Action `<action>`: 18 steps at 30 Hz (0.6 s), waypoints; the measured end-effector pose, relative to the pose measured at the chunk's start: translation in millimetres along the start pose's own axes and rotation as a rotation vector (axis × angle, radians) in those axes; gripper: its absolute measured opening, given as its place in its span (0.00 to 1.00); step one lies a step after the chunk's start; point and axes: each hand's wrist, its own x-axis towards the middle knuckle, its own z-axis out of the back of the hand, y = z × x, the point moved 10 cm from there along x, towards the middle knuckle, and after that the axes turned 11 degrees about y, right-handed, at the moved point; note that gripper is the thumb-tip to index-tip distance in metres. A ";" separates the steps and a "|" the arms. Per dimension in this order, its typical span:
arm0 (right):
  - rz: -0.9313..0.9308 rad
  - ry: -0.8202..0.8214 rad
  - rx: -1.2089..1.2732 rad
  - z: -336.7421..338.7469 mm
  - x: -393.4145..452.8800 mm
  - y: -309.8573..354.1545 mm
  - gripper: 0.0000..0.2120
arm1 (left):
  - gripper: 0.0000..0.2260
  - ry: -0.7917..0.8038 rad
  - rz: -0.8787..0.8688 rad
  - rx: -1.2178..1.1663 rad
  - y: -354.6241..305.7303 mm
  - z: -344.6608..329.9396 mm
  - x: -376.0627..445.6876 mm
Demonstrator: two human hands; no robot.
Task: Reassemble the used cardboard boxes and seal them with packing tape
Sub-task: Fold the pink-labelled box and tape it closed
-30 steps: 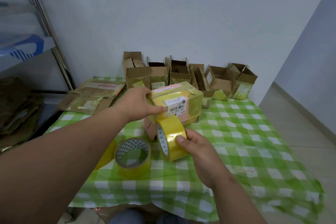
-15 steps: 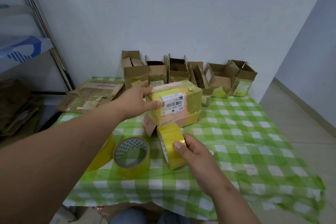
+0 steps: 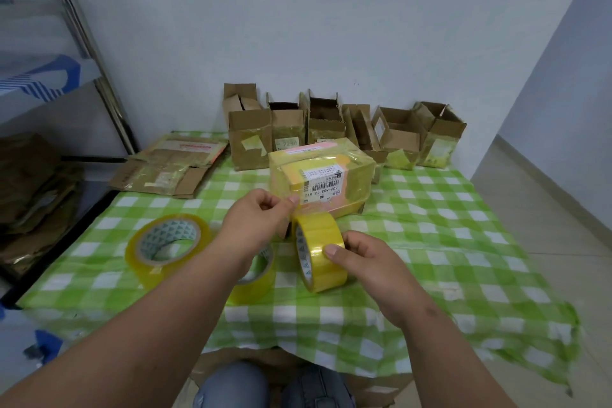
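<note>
**A:** At far left, table edge: what's logged?

**B:** Flattened cardboard boxes (image 3: 172,164) lie on the green-checked tablecloth (image 3: 430,229), by the wall. Nearer, a clear tape roll (image 3: 167,247) leans tilted on the cloth. A second tape roll (image 3: 255,278) sits just right of it, mostly hidden behind the left forearm.

**A:** Left hand?

**B:** Left hand (image 3: 256,225) is raised above the cloth, thumb and forefinger pinched together on what looks like the free tape end, right at the lower left corner of the taped box (image 3: 321,177). Other fingers curled.

**A:** The box itself?

**B:** Centre of table, wrapped in yellowish tape, barcode label facing the camera. Closed. It stands on the cloth, just behind both hands.

**A:** Right hand?

**B:** Right hand (image 3: 367,267) grips the yellow tape roll (image 3: 319,253), held on edge, thumb pressed on the outer band, fingers curled behind. Roll sits just below the box's front.

**A:** Back row?

**B:** Open cardboard boxes (image 3: 344,123) lined against the wall, flaps up, touching one another.
</note>
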 end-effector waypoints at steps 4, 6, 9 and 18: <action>-0.007 0.019 -0.008 5.6 -5.6 4.3 0.08 | 0.21 0.013 0.043 0.006 -1.8 -7.7 -9.4; -0.008 0.028 0.003 10.7 -7.4 4.4 0.13 | 0.20 0.033 0.048 0.010 -2.9 -12.1 -12.9; -0.055 -0.127 -0.058 36.0 -4.3 -4.6 0.10 | 0.16 0.075 0.045 -0.044 1.3 -18.7 -16.3; -0.379 -0.178 -1.065 49.3 12.7 -29.8 0.16 | 0.16 0.105 0.063 -0.180 12.5 -26.3 -15.9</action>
